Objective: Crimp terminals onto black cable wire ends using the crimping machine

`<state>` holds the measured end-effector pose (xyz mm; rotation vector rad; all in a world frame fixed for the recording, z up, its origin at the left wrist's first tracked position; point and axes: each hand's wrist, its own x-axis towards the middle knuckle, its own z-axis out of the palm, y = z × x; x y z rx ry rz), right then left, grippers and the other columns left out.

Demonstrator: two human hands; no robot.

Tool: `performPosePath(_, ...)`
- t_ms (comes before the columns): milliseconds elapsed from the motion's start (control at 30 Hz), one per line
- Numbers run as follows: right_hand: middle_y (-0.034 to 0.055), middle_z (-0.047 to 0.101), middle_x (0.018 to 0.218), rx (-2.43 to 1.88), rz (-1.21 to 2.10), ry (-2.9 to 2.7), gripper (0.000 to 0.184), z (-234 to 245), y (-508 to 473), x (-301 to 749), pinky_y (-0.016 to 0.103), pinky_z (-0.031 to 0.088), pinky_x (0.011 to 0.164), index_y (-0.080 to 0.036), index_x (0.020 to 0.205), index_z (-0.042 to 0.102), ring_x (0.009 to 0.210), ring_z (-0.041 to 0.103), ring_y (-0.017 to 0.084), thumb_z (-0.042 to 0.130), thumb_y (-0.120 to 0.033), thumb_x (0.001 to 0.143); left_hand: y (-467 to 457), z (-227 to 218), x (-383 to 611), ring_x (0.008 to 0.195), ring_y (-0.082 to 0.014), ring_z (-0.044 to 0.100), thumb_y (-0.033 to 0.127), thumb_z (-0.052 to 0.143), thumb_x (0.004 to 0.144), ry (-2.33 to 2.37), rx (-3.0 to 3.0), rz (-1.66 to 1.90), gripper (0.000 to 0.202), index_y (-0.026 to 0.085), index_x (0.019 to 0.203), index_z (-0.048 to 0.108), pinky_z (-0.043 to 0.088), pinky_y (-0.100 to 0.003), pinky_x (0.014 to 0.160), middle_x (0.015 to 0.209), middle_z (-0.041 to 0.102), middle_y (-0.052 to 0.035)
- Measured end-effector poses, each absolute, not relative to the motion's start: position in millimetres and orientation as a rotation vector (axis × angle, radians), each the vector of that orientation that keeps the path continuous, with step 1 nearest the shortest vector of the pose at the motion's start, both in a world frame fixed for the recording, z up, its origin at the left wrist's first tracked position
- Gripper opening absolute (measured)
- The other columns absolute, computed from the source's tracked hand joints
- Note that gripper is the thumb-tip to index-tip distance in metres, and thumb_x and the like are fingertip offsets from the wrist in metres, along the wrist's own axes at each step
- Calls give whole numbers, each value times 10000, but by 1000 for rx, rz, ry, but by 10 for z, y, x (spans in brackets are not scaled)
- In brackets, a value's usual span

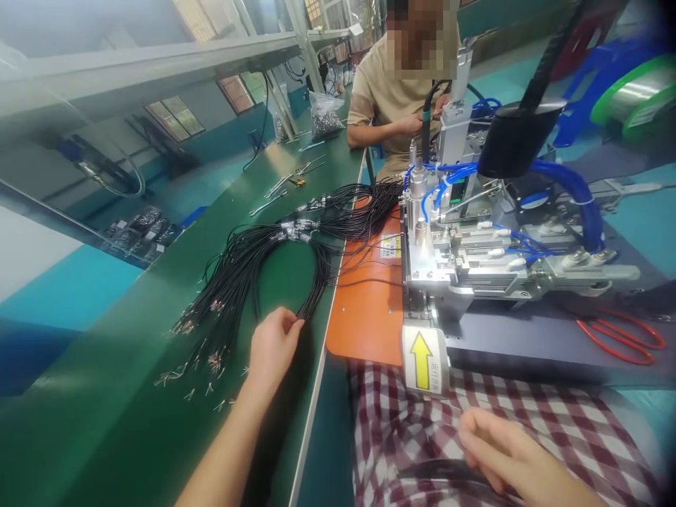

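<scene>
My left hand (273,343) rests on the green bench (105,408), fingers pinched on the end of a bundle of black cables (311,282). The bundle loops back across the bench toward the machine, with stripped wire ends (201,338) fanned out to the left of my hand. My right hand (507,454) lies low on my checked lap (401,422), fingers curled over black cables there (438,470).
A metal machine (465,246) with blue hoses stands on an orange mat (364,310), a yellow arrow label (422,359) at its front. Red-handled scissors (623,338) lie to its right. Another person (396,91) works at the far end, near tools (296,179) and a bag of parts (324,116).
</scene>
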<state>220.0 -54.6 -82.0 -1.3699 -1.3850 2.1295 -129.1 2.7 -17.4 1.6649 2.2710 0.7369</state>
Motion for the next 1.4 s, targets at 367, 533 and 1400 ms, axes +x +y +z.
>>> performPosePath(367, 73, 633, 964, -997, 2156, -1241, 468, -242, -276, 1787, 291, 443, 718, -188, 1032, 551, 861, 620, 182, 376, -608, 924, 175, 0, -278, 789, -202, 690, 410, 480, 873, 1518, 1423, 873, 303, 136, 957, 579, 552, -330, 740, 823, 681, -85)
performPosePath(533, -34, 569, 673, -1181, 2151, -1197, 385, -224, -178, 1870, 217, 357, 489, -167, 1013, 523, 473, 493, 72, 516, -530, 884, -8, -9, -216, 810, -212, 612, 328, 520, 885, 1618, 1917, 623, 188, 178, 938, 619, 491, -366, 734, 868, 641, -73)
performPosePath(1400, -23, 596, 646, -1241, 1667, -1137, 244, -283, 414, 2106, 218, 428, 516, -160, 728, 574, 502, 494, 74, 603, -374, 843, 494, -82, 362, 628, -156, 564, 323, 540, 891, 1191, 1492, 565, 230, 241, 1067, 662, 420, -236, 564, 739, 646, -11)
